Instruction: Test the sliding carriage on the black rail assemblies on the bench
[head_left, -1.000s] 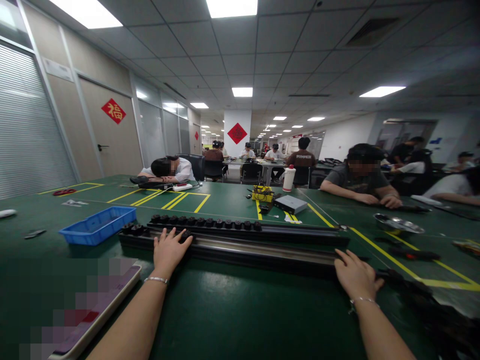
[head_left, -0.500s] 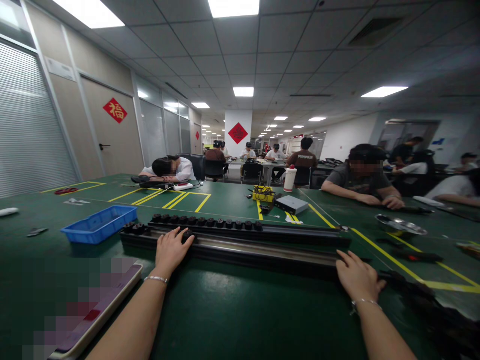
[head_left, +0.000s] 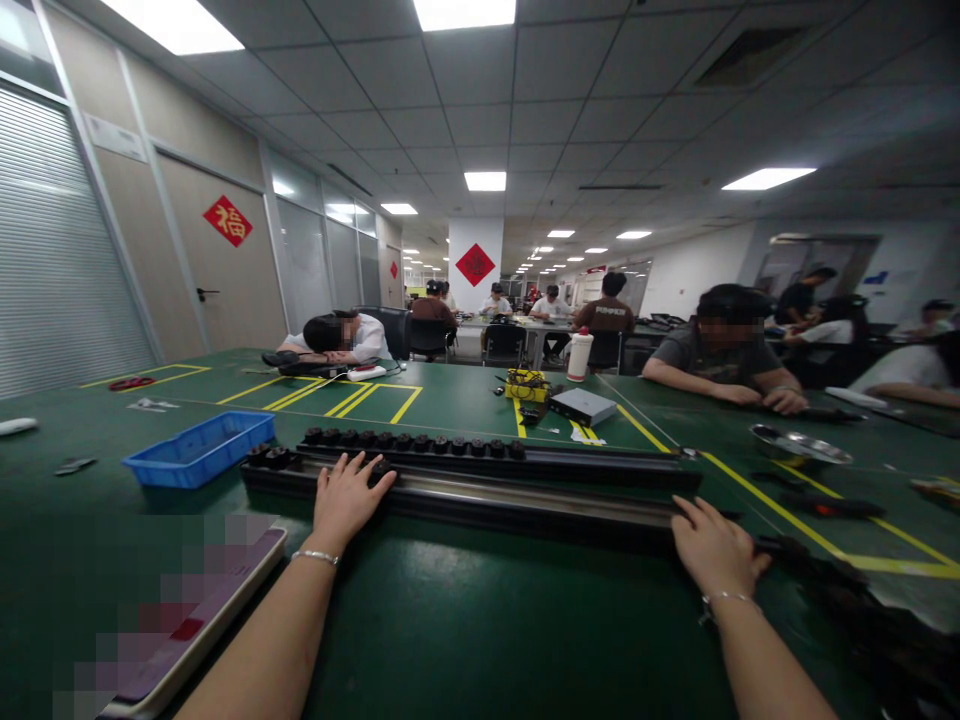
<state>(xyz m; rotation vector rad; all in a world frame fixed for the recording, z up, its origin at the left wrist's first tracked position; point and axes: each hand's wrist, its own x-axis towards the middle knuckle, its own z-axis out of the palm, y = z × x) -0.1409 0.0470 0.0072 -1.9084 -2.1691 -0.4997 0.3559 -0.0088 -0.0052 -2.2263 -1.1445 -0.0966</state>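
Note:
A long black rail [head_left: 480,503] with a bare metal strip along its top lies crosswise on the green table in front of me. My left hand [head_left: 349,497] rests over its left part with the fingers spread, the thumb side touching a small black round piece [head_left: 382,468]. More black round pieces [head_left: 277,457] sit at the rail's left end. At the other end my right hand [head_left: 718,543] lies on the rail, fingers stretched out and thumb to the right. Behind it runs a second black rail [head_left: 592,465], topped with a row of several black round pieces [head_left: 420,445].
Left of the rails stands a blue tray [head_left: 199,450]; nearer lies a pale-edged phone-like object [head_left: 217,610], partly blurred out. Farther back are a grey box [head_left: 583,407], a yellow item with cables [head_left: 526,384] and a white cup [head_left: 579,357]. A metal bowl [head_left: 801,445] and dark tangled material [head_left: 870,620] lie right. A co-worker [head_left: 724,355] leans opposite.
My left hand has shifted slightly to the right along the rail, and the small round piece by its thumb has moved slightly right too. My right hand stays nearly still.

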